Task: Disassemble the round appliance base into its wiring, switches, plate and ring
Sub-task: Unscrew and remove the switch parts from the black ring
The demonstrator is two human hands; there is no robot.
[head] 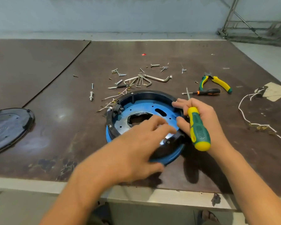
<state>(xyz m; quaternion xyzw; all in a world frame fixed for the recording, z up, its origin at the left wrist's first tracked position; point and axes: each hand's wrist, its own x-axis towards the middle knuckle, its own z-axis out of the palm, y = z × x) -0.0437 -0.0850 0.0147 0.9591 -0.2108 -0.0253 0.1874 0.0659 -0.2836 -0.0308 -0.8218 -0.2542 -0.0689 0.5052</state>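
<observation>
Near the front edge of the dark table, lying flat: round appliance base, with black ring seated over blue plate, ragged hole at the plate's middle.

Reaching across it from the near side, left hand: fingers fairly straight and close together, laid over the plate toward the ring's right inner wall, thumb down by the near blue rim. Blurred at the tips, so seemingly touching rather than pinching; cannot tell for sure.

At the ring's right side, right hand curled round green-and-yellow screwdriver, handle lying across the hand, shaft pointing up and away. Index finger stretched out to the ring's top edge, thumb close to the left fingertips at the ring's inner wall.

Loose white wires with brass ends just beyond the base's far-left side; another long white wire well off to the right. Farther back: scattered screws, bunch of hex keys, pliers, second screwdriver. Off at the left edge, black cover.
</observation>
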